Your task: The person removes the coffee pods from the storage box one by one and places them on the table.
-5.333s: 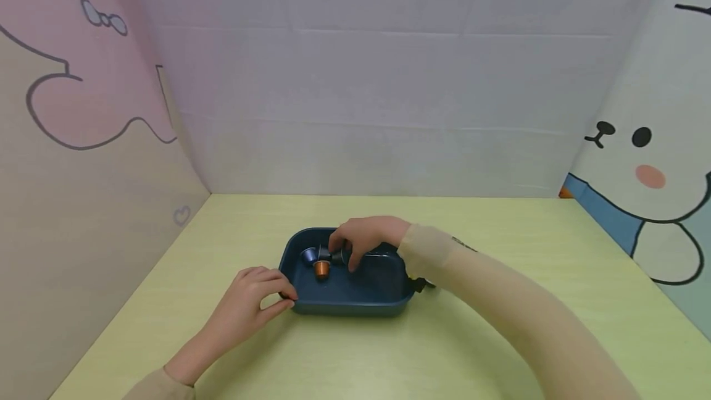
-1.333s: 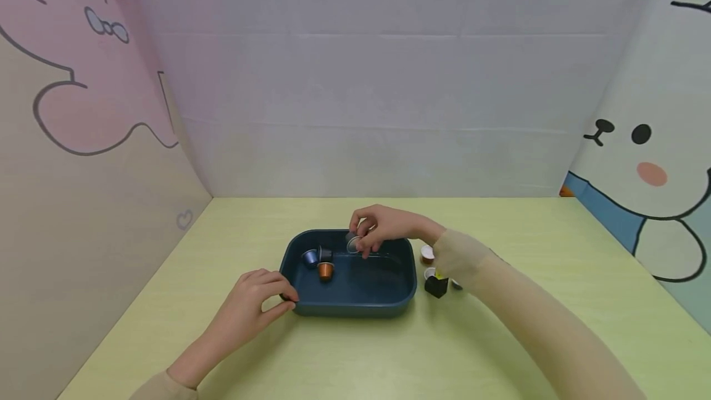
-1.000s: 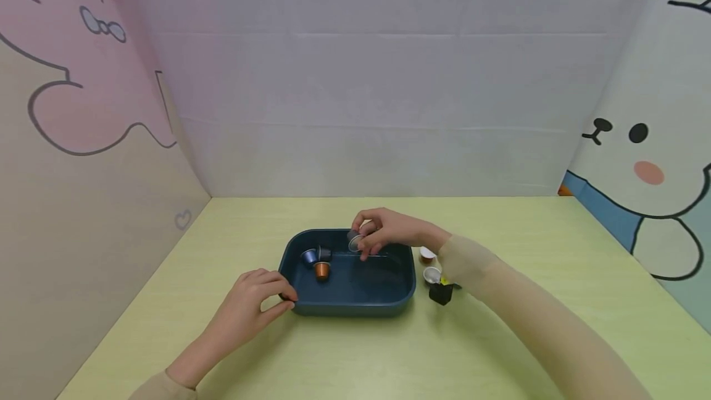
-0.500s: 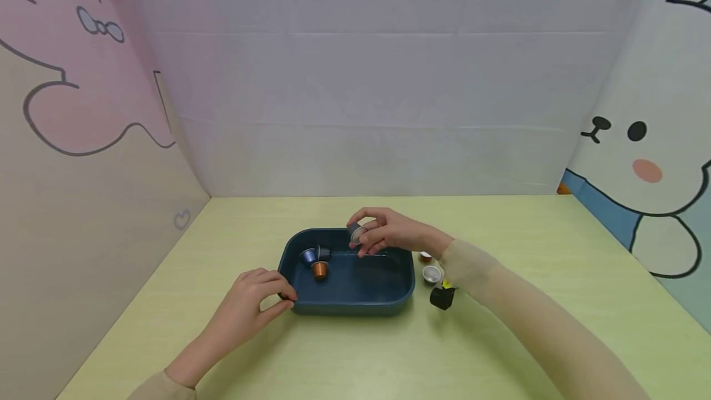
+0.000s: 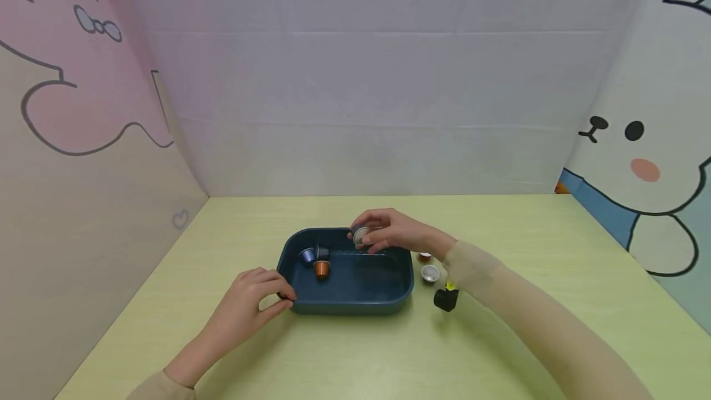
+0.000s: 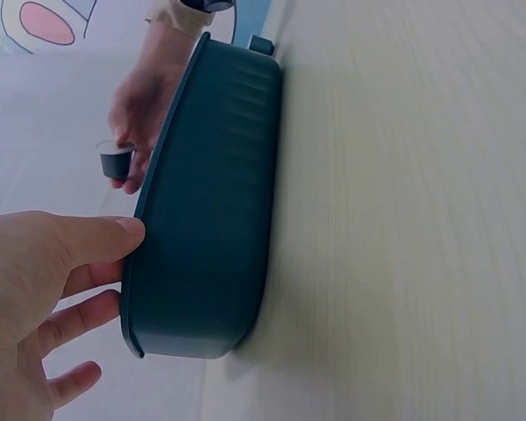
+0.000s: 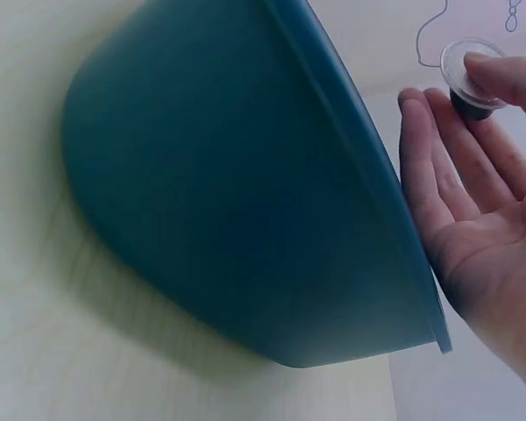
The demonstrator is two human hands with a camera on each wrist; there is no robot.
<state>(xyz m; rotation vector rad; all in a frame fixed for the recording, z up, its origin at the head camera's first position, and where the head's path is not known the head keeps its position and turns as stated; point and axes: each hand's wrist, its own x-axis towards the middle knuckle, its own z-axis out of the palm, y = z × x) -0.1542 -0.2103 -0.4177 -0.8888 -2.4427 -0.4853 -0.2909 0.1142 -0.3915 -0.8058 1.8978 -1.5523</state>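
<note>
A deep blue plastic tray (image 5: 350,308) stands on the table. My left hand (image 5: 250,301) pinches its near-left corner; the left wrist view has the thumb on the outside of the rim (image 6: 133,285). Above the tray's far side, my right hand (image 5: 400,231) holds a dark coffee capsule (image 5: 361,236) between thumb and fingers. Its pale lid (image 7: 460,66) is under the thumb in the right wrist view, where the other fingers extend beside the tray wall. Inside the tray, at the left, a blue capsule (image 5: 307,257), a dark capsule (image 5: 322,252) and an orange capsule (image 5: 321,270) lie together.
Right of the tray, a capsule with a silver face (image 5: 430,274) and a reddish-brown capsule (image 5: 424,257) lie on the table, the latter partly covered. A black block (image 5: 446,300) with a yellow patch shows under the right sleeve. Printed cloth walls (image 5: 366,110) enclose the table.
From among the capsules in the tray, my right hand has come up and rightward with the dark capsule, lately turning it slightly. My left hand stays at the tray corner.
</note>
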